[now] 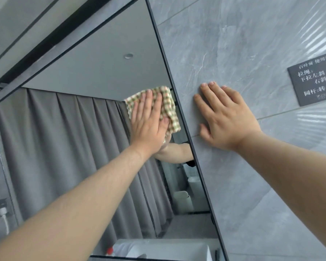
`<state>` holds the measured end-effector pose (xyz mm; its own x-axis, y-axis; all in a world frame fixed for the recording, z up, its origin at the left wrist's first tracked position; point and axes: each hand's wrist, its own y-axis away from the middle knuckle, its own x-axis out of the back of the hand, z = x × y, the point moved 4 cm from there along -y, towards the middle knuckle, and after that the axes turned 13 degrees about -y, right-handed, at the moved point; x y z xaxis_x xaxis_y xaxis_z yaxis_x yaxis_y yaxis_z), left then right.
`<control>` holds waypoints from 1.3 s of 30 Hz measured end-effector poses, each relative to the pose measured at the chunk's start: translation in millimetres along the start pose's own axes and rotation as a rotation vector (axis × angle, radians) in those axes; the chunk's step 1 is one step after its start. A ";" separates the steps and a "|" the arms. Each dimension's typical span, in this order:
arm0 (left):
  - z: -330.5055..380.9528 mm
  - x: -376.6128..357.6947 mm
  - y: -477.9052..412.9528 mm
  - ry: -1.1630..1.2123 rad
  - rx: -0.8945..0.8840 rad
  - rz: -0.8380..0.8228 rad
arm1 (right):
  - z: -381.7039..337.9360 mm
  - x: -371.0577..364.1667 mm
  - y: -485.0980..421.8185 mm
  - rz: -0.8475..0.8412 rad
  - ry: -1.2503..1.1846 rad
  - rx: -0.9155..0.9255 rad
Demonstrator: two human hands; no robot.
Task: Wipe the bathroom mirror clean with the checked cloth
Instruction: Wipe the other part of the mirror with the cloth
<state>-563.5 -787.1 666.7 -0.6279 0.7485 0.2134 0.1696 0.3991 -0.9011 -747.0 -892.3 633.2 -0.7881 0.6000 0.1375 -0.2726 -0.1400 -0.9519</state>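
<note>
From the head view, the wiping looks to be in hand rather than finished; the left hand (149,117) lies flat with its fingers spread and presses the checked cloth (166,106) against the mirror (105,72), high on the glass and just beside its dark right edge; the hand does not grip the cloth but pins it under the palm and fingers. The right hand (224,117) is open too, fingers apart, laid flat on the grey tiled wall (233,44) just to the right of the mirror, holding nothing, and I judge it to be a brace; the two hands are apart, with the mirror's edge between them.

How much of the glass is already clean cannot be told; no streak, smear or wet band shows plainly, and the reflection of the grey curtain (64,147) and the ceiling reads clear across most of the surface. I take it that the upper right area is being worked now, and whether the lower and left parts are left to do is not shown.

The cloth is small, thin and limp, checked in cream, green and red-brown; it is crumpled, with one corner jutting above the fingertips and another hanging below the thumb.
</note>
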 end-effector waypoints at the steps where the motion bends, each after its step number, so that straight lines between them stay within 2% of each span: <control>1: 2.9 -4.2 14.8 0.008 -0.010 -0.002 | -0.2 -0.1 0.4 0.000 0.002 -0.001; 15: 74.1 -47.1 213.9 0.040 -0.085 -0.130 | -6.5 -1.6 13.6 0.000 -0.034 -0.047; 22: 118.3 -55.7 279.0 0.095 -0.130 -0.115 | -17.6 -7.2 54.1 0.004 -0.086 -0.066; 26: 131.5 -60.0 295.7 0.188 -0.078 -0.161 | -25.5 -13.0 83.4 -0.043 -0.117 -0.117; 30: 140.6 -55.2 312.7 0.399 -0.020 -0.249 | -37.2 -14.5 124.9 -0.151 -0.216 -0.230; 33: 144.6 -33.6 317.7 0.654 0.142 -0.433 | -61.2 -1.1 167.4 -0.201 -0.518 -0.400; 35: 150.7 -7.4 326.8 0.917 0.364 -0.576 | -77.8 17.2 212.8 -0.241 -0.797 -0.632; 39: 176.9 58.9 370.2 1.505 1.288 -0.862 | -110.0 78.1 320.6 -0.374 -1.023 -1.177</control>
<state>-672.0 -689.0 278.9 0.7760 0.6263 0.0746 -0.6284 0.7779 0.0052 -835.3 -803.8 308.7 -0.9304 -0.3622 0.0563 -0.3501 0.8325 -0.4294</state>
